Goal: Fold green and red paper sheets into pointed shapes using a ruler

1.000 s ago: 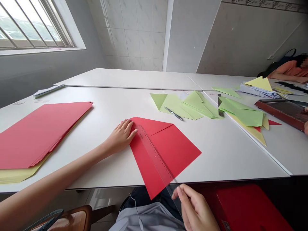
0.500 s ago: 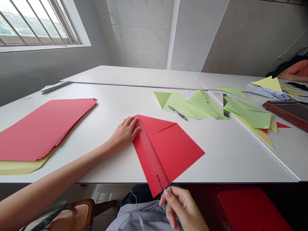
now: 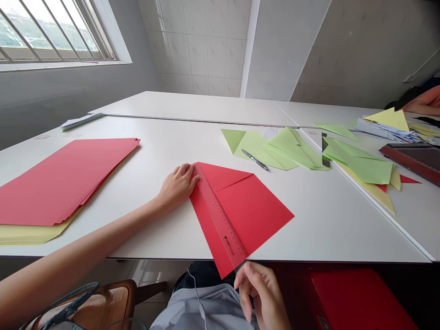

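A folded red sheet [image 3: 254, 206] lies on the white table, its lower corner jutting past the front edge. Along its left part runs a clear ruler [image 3: 220, 213], slanting from upper left to lower right. My left hand [image 3: 178, 185] presses on the ruler's upper end and the sheet's top left corner, fingers close together. Just off the ruler's lower end, below the table edge, is my right hand [image 3: 259, 288], its fingers curled with thumb and forefinger near each other. Whether anything is between its fingertips is too small to make out.
Red sheets [image 3: 75, 178] over yellow ones lie at left. Behind the folded sheet are green papers [image 3: 292, 146] and a pen [image 3: 255, 160]. A paper trimmer [image 3: 412, 158] is at right; a person's arm [image 3: 424, 101] rests beyond. A wooden chair [image 3: 103, 305] stands below.
My right hand has moved slightly right and down. The ruler's lower end has shifted a little to the right on the red sheet. My left hand stays at its upper end.
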`<state>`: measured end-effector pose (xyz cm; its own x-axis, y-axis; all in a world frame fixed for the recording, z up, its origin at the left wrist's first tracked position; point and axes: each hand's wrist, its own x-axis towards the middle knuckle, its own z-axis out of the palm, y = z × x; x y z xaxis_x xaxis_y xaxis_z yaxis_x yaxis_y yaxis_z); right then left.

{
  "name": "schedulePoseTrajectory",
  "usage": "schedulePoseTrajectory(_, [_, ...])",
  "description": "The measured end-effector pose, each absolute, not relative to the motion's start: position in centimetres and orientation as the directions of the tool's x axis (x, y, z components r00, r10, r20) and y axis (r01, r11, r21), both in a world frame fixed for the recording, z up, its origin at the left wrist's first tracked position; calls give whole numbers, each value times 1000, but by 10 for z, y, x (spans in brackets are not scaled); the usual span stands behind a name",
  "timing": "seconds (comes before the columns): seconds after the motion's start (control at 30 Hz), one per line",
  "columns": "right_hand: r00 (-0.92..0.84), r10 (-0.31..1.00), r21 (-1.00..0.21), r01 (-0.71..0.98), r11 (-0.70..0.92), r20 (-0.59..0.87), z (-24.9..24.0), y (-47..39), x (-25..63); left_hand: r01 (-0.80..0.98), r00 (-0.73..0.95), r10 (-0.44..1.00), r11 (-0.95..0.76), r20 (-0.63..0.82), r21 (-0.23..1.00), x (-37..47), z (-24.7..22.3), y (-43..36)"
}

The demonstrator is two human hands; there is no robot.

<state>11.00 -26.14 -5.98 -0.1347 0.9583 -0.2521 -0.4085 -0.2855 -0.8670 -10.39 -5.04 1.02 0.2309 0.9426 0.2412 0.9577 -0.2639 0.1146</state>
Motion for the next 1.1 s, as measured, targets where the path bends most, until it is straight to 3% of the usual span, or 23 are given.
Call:
schedulePoseTrajectory(0.3, [112,953,-918,-319,-234,-281,-61,-265,105,974,202,952,-221,230,59,-99,15,-49])
schedulePoseTrajectory(0.6, [95,950,-923,-284,-261,-298,-63,-260,102,977,207,945,-212,252,-8,-97,16,-46])
schedulePoseTrajectory(1.1, [-34,936,-833,-444,-329,-352,-64,-256,103,978,205,942,-209,266,-15,-95,14,-43])
